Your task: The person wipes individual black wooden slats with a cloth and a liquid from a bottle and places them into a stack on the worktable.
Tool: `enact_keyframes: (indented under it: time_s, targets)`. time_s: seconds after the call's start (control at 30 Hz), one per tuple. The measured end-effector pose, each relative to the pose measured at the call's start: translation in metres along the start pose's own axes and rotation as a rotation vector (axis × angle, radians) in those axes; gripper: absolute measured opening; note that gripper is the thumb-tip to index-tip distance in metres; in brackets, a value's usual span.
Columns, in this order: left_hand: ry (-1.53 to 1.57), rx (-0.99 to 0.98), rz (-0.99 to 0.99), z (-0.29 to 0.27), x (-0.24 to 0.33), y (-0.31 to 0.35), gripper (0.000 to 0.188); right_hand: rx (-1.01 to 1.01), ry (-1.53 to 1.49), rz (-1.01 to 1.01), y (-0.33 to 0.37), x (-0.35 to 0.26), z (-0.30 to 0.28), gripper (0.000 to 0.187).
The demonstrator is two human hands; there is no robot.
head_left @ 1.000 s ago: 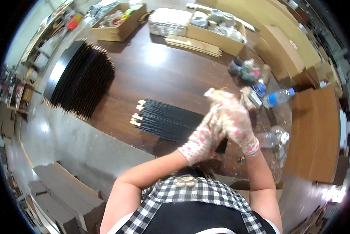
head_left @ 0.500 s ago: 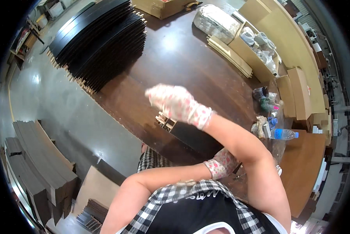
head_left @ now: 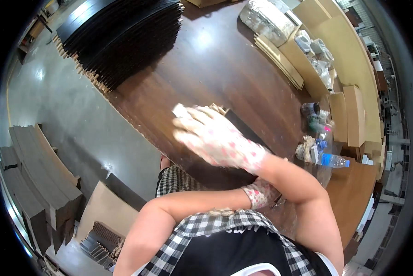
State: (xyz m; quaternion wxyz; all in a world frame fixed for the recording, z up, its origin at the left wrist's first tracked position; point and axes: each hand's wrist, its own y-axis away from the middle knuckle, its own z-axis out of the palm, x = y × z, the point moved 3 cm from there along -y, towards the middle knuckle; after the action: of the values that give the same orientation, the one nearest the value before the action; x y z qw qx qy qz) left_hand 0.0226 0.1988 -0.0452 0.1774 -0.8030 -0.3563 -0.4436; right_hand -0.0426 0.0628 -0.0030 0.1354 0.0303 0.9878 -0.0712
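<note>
Both my hands wear white gloves with a pink pattern, and my forearms cross. My right hand (head_left: 215, 136) reaches over some black slats (head_left: 245, 126), its fingers stretched out and slightly smeared by motion. A small white patch shows at its fingertips; whether this is glove or something separate is unclear. Pale wooden pegs (head_left: 219, 109) stick out at the slats' far end, beside this hand. Close to my body, my left hand (head_left: 258, 194) is by the slats' near end. Its fingers are hidden behind my right forearm.
A tall stack of black slats with wooden pegs (head_left: 123, 43) stands on the brown table (head_left: 206, 69) at far left. To the right are cardboard boxes (head_left: 353, 115), a wrapped bundle (head_left: 267, 22), thin boards (head_left: 280, 62) and a water bottle (head_left: 334, 160). Grey panels (head_left: 40, 179) stand lower left.
My right hand has gone from closed to outstretched fingers and sits slightly lower over the slats. The slats' pegged end now shows farther up and right. My left hand has barely moved.
</note>
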Motion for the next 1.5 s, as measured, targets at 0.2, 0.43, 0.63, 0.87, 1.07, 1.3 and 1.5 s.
enact_keyframes:
  time_s: [0.2, 0.43, 0.63, 0.87, 1.07, 1.3, 1.5]
  targets:
    - [-0.101, 0.760, 0.257, 0.023, -0.020, -0.003, 0.030, 0.679, -1.104, 0.584, 0.012, 0.026, -0.051, 0.019]
    - [-0.381, 0.699, 0.291, 0.028, -0.021, 0.003, 0.046, 0.129, 0.022, 0.330, 0.118, -0.014, -0.042, 0.021]
    - [-0.202, 0.242, 0.107, 0.025, -0.018, -0.006, 0.062, 0.241, -0.192, 0.336, 0.112, -0.009, -0.015, 0.022]
    - [-0.195, 0.227, 0.111, 0.024, -0.016, -0.005, 0.059, 0.291, -0.192, 0.263, 0.062, -0.006, -0.010, 0.016]
    - [-0.181, 0.229, 0.131, 0.023, -0.013, -0.005, 0.057, 0.286, -0.162, 0.245, 0.053, -0.011, -0.009, 0.013]
    - [-0.171, 0.207, 0.124, 0.024, -0.012, -0.002, 0.055, 0.170, -0.392, 0.312, 0.098, -0.009, -0.014, 0.013]
    - [-0.173, 0.187, 0.163, 0.023, -0.007, -0.006, 0.053, 0.291, -0.182, 0.327, 0.039, -0.005, -0.007, 0.011]
